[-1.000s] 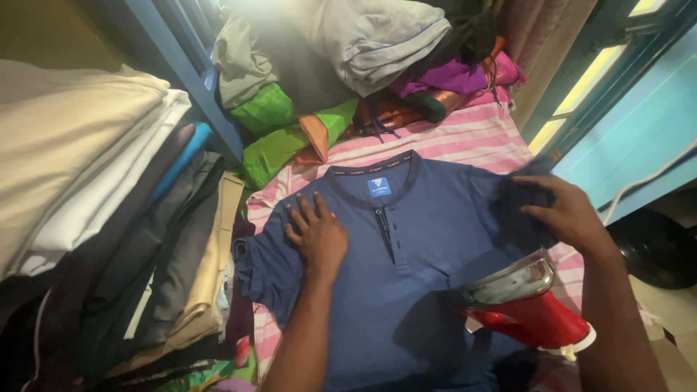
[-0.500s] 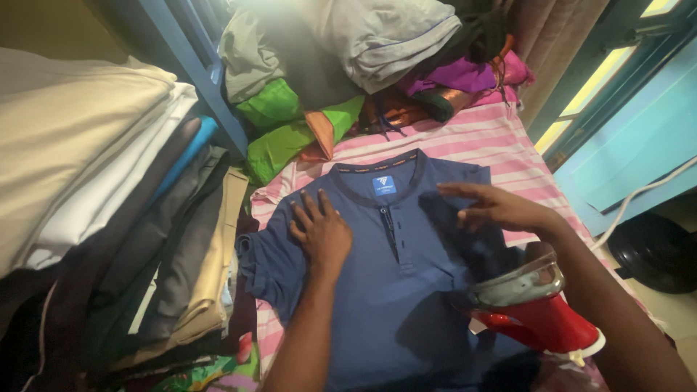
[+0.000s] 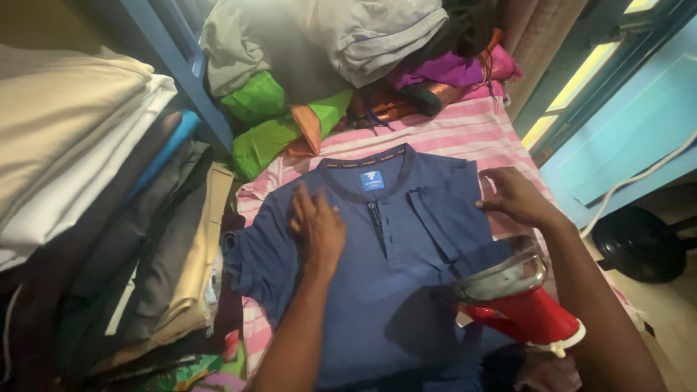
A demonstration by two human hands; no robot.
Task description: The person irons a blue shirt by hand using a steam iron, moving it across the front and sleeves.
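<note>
My left hand [image 3: 317, 229] lies flat, palm down, on the chest of a navy shirt [image 3: 377, 290], just left of its button placket. The shirt is spread face up on a pink striped cloth [image 3: 465, 134], collar away from me. My right hand [image 3: 517, 197] rests on the shirt's right shoulder, fingers spread at the sleeve, which is folded in over the body. A red iron [image 3: 519, 305] stands on its heel on the shirt's lower right, soleplate up, just under my right wrist. Folded clothes [image 3: 94, 196] are stacked at my left; a loose heap of green, grey and purple garments [image 3: 327, 65] lies beyond the collar.
</note>
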